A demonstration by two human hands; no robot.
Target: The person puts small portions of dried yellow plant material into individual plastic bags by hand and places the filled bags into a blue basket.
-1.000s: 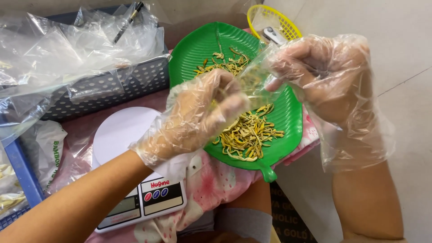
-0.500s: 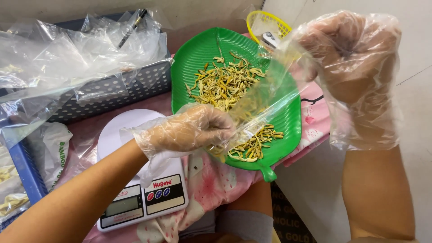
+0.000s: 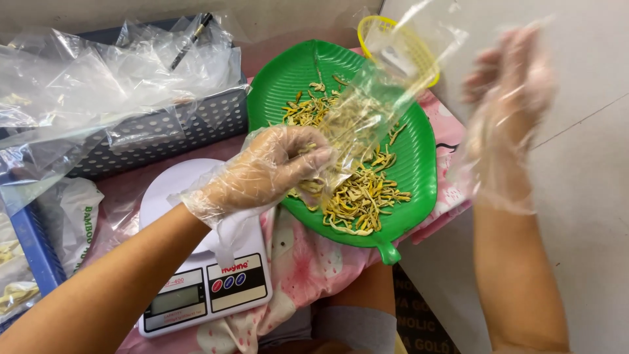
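Left hand (image 3: pixel 265 174) pinches clear bag (image 3: pixel 367 124) over green tray (image 3: pixel 419 157); right hand (image 3: pixel 508 111) (blurred) seemingly open, empty. Bag seemingly unfilled; dried strips (image 3: pixel 357 196) remain on tray.

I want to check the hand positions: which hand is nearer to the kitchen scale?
Left. The left hand hovers just above and right of the white kitchen scale, pinching a clear plastic bag. The right hand is raised far right, beyond the green leaf-shaped tray.

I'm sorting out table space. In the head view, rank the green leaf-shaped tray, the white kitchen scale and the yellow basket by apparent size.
1. Green leaf-shaped tray
2. White kitchen scale, partly covered by the left arm
3. Yellow basket, farther off and half hidden by a clear bag
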